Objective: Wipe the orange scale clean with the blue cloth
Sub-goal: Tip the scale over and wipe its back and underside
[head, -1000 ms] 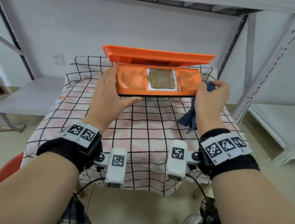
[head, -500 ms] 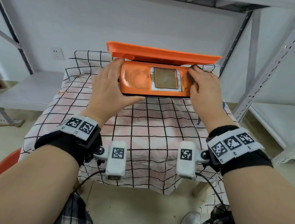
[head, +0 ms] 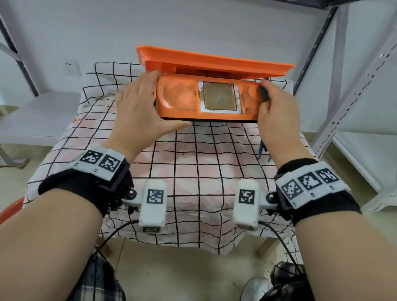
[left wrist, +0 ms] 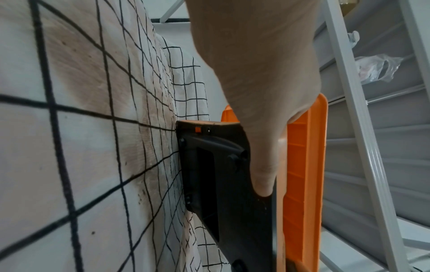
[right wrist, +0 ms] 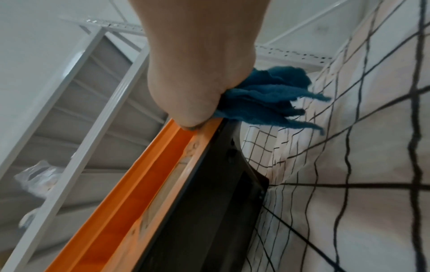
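Observation:
The orange scale point(head: 180, 96) is propped up off the checked tablecloth, its hinged lid point(head: 213, 63) open above it. Smears cover its face around the square metal plate point(head: 219, 96). My left hand point(head: 146, 103) grips the scale's left end, thumb under the front edge; the left wrist view shows the thumb point(left wrist: 263, 165) on the black underside point(left wrist: 216, 174). My right hand point(head: 274, 108) holds the bunched blue cloth point(right wrist: 267, 97) against the scale's right end. From the head camera only a dark bit of cloth point(head: 263, 92) shows.
The small table point(head: 191, 173) wears a white cloth with a black grid. Grey metal shelving point(head: 354, 91) stands close on the right, a low shelf point(head: 29, 118) on the left. A red stool point(head: 5, 213) sits at lower left. A plastic bag point(left wrist: 377, 68) lies on a shelf.
My right hand brought the blue cloth from beside the scale onto its right end and has slid toward the back right corner. My left hand keeps its grip.

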The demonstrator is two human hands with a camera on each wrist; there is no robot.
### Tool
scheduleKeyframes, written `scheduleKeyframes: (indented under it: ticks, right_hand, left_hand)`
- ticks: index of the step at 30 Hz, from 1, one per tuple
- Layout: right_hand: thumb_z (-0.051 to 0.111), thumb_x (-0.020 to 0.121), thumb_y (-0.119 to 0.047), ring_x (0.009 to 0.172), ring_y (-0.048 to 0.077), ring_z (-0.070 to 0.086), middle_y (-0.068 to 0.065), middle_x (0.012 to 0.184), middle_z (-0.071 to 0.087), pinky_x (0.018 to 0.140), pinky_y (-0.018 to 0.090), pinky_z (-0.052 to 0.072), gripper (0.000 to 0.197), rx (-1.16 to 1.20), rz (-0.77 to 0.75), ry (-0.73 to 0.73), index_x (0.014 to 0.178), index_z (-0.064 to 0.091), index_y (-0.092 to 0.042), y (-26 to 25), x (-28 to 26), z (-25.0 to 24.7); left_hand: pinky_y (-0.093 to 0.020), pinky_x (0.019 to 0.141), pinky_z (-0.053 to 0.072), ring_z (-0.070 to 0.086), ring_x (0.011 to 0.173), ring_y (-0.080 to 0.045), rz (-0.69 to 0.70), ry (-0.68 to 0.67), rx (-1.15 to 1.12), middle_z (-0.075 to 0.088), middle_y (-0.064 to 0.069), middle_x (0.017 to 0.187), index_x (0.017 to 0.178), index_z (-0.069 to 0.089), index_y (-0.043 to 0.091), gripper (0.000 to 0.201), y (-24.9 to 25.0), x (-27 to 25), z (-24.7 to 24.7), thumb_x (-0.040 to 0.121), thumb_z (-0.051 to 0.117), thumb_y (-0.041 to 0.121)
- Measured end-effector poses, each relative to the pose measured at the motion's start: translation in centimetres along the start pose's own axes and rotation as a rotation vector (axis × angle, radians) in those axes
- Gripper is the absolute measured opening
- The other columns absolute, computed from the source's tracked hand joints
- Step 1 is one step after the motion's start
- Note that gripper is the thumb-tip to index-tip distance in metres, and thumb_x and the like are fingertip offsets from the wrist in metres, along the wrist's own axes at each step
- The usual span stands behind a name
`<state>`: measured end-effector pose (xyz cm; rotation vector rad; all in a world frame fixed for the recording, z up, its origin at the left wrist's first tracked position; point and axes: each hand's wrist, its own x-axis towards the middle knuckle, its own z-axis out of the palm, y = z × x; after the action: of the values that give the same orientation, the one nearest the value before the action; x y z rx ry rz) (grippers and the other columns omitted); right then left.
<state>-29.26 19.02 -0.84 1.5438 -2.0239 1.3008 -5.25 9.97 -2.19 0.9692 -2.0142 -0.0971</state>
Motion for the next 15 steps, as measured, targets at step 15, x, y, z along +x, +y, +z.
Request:
scheduleKeyframes:
  ticks: [15]
  right_hand:
    - [0.036,0.084,0.005,0.103,0.029,0.053,0.013,0.114,0.058,0.082,0.037,0.041,0.041,-0.031,0.148,-0.012,0.121,0.047,-0.008,-1.0,-0.6,-1.2]
  left_hand:
    - [-0.039,0.098,0.030,0.050,0.110,-0.021,-0.030,-0.019,-0.018,0.052,0.005,0.127,0.135,0.039,0.018,0.110,0.4,0.1,0.1,0.047,0.066,0.076]
